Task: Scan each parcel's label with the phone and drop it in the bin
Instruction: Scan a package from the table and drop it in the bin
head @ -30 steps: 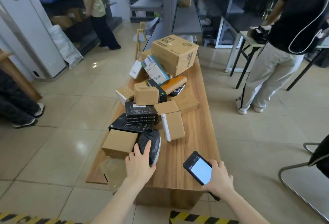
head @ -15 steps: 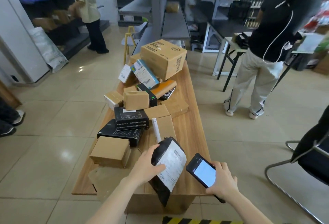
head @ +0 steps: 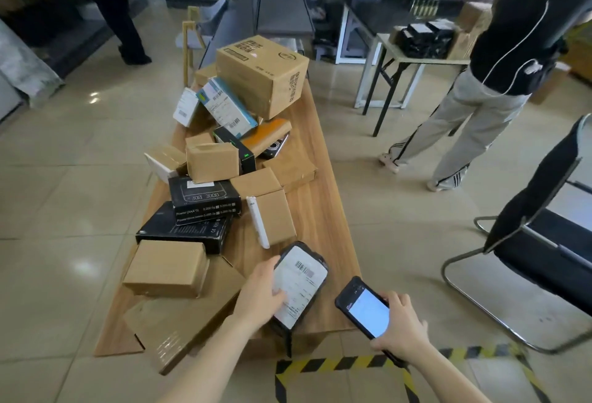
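At lower centre, the left hand (head: 261, 295) grips a black parcel (head: 299, 284), label up, over the desk (head: 323, 210); just right, the right hand (head: 400, 327) holds the phone (head: 365, 306).

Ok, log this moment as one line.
step: scan | left hand: holds black parcel, label up | right hand: holds phone, beside parcel

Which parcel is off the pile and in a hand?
The black soft bag with the white label, held by the left hand at the table's near end. The others are boxes lying untouched on the table.
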